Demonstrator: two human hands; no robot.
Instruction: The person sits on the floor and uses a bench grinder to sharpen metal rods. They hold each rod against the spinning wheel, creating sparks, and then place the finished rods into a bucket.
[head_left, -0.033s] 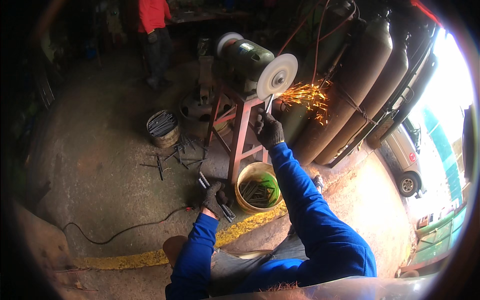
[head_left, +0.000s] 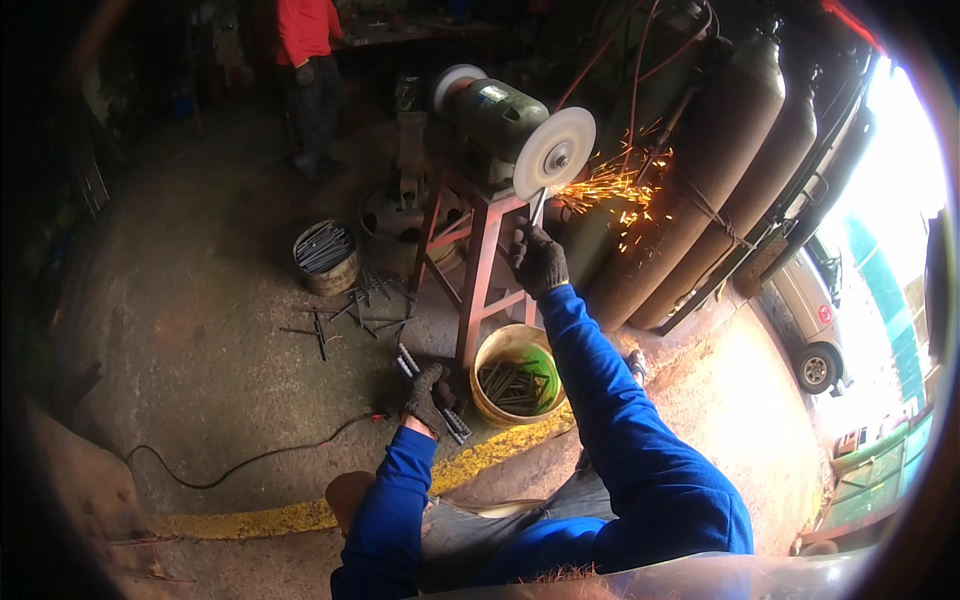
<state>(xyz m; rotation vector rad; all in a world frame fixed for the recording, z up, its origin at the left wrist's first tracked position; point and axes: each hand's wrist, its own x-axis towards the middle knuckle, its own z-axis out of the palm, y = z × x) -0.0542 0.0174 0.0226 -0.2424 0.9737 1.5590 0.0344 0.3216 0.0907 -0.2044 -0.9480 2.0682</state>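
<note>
A spinning grinding wheel [head_left: 556, 152] sits at the near end of a green bench grinder [head_left: 497, 112]. My gloved right hand [head_left: 541, 262] is closed around a short metal rod [head_left: 539, 208], its tip touching the wheel's lower edge. Orange sparks [head_left: 610, 188] spray to the right from that contact. Lower and to the left, my gloved left hand [head_left: 426, 396] is wrapped around several metal rods [head_left: 457, 428], whose ends stick out on both sides. Beside it stands a pale bucket [head_left: 487, 400] with a green inner side and rods inside.
The grinder rests on a red metal stand [head_left: 481, 270]. Loose rods [head_left: 362, 308] lie on the floor near a second bucket [head_left: 339, 273] full of rods. Tall gas cylinders [head_left: 715, 160] lean at the right. A cable [head_left: 240, 468] crosses the floor. Another person [head_left: 310, 80] stands behind.
The spray of sparks has a slightly different shape. Both hands and the rods stay in place.
</note>
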